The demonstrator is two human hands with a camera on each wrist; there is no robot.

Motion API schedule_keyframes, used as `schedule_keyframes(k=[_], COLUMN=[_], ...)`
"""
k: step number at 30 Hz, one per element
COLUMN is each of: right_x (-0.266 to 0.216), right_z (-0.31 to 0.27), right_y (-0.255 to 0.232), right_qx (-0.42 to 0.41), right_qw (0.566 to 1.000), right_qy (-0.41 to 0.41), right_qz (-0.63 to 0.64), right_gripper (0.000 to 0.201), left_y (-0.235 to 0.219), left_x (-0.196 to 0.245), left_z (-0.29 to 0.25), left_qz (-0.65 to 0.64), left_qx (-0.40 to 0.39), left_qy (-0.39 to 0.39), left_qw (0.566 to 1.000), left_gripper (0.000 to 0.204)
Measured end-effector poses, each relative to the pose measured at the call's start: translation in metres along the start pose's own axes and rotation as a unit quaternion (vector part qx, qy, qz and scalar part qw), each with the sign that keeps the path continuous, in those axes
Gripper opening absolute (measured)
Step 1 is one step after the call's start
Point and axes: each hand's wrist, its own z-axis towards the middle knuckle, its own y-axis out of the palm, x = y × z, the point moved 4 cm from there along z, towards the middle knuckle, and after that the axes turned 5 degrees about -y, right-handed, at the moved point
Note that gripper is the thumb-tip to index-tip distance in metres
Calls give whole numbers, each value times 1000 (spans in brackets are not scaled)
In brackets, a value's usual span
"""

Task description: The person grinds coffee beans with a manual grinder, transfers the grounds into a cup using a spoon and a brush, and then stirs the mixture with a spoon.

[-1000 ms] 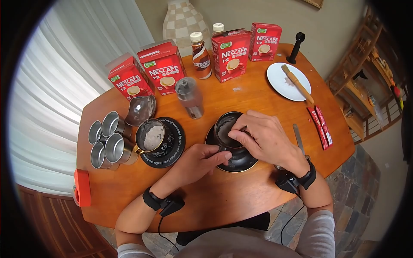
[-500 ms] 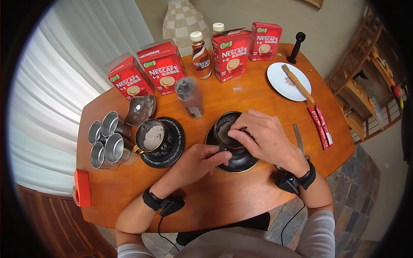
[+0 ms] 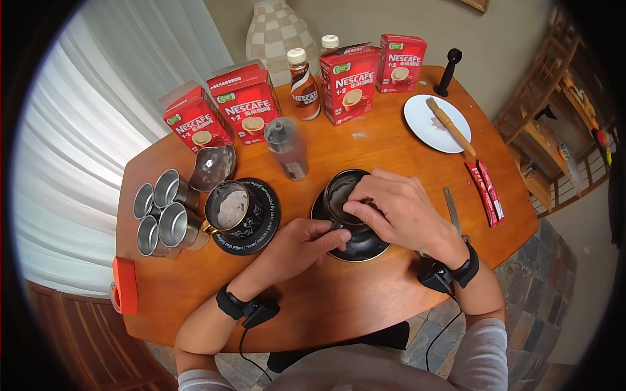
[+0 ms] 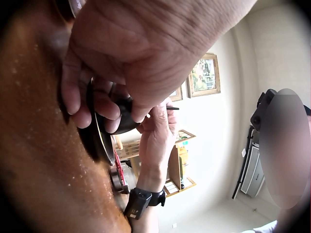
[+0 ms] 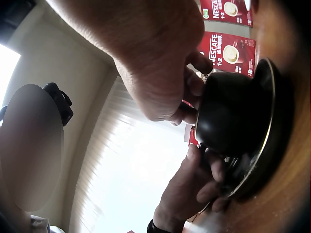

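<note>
A black cup [image 5: 226,114] stands on a black, gold-rimmed saucer [image 3: 360,251] near the table's front. My left hand [image 3: 297,249] grips the cup's handle from the left side, thumb on top. Over the cup's mouth, the fingers of my right hand [image 3: 409,218] pinch a thin dark stick [image 4: 173,108], whose end pokes out past them in the left wrist view. Its lower part is hidden by the hand and cup. Left of my hands, a second cup [image 3: 229,223] with a gold handle holds greyish powder [image 3: 233,207] and sits on a round black coaster [image 3: 267,221].
Several steel cups [image 3: 175,225] and a smoky bowl [image 3: 214,167] stand left. A grey cylinder [image 3: 287,151] is ahead, before red NESCAFE boxes [image 3: 350,91] and a bottle [image 3: 304,91]. To the right are a white plate [image 3: 424,127] with a brush [image 3: 451,127], red sachets [image 3: 484,194] and a metal spoon [image 3: 452,205].
My right thumb and fingers shift very slightly over the cup. The left hand keeps its grip on the handle, and the other things stay where they were.
</note>
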Motion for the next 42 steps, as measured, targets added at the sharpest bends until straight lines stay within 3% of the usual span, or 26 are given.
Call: schedule_keyframes(k=[13, 16, 42], right_x=[-2, -2, -4], right_z=[0, 0, -1], right_y=[1, 2, 3], right_qx=[-6, -6, -36], right_qw=[1000, 1000, 999], right_qy=[-2, -5, 0], right_qz=[-3, -4, -23], right_gripper=[15, 15, 17], left_y=[2, 0, 0], left_x=[-5, -3, 1], left_z=[1, 0, -1], left_qz=[-9, 4, 0], left_qx=[20, 5, 4], left_qy=[31, 5, 21], left_qw=[999, 1000, 1000], left_gripper=[43, 39, 38])
